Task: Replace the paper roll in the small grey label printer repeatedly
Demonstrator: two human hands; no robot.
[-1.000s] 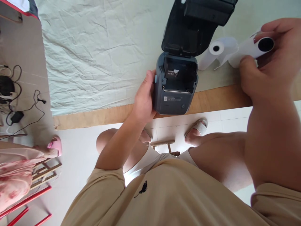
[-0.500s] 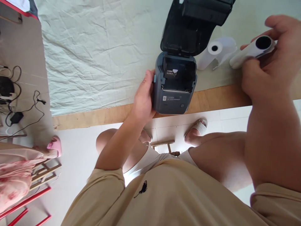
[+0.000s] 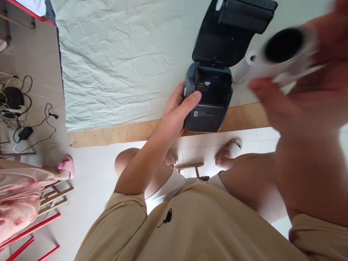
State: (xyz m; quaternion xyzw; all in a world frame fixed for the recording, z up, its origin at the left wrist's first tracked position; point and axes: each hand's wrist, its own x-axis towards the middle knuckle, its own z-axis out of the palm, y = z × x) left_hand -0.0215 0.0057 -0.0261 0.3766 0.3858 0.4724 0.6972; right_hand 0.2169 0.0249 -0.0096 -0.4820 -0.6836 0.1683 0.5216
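A dark portable printer (image 3: 208,98) with its lid (image 3: 225,36) flipped up rests at the table's front edge, its inner bay uncovered. My left hand (image 3: 179,108) grips the printer's left side, thumb over the front rim of the bay. On the right, my right hand (image 3: 304,87) holds a large white paper roll (image 3: 269,67) raised above the table, its dark hollow core facing up; hand and roll are blurred. Behind that roll, a smaller white roll (image 3: 241,69) stands on the cloth beside the printer, partly hidden.
A pale green cloth (image 3: 114,65) covers the table, with a bare wooden edge (image 3: 108,136) in front. At the left, cables and a black adapter (image 3: 25,133) lie on the floor. Another person's foot in a pink slipper (image 3: 66,166) shows near a wooden rack (image 3: 54,201).
My right hand has lifted the large roll up and leftward, closer to the camera. My left thumb has moved onto the printer's front. The printer appears slightly further right.
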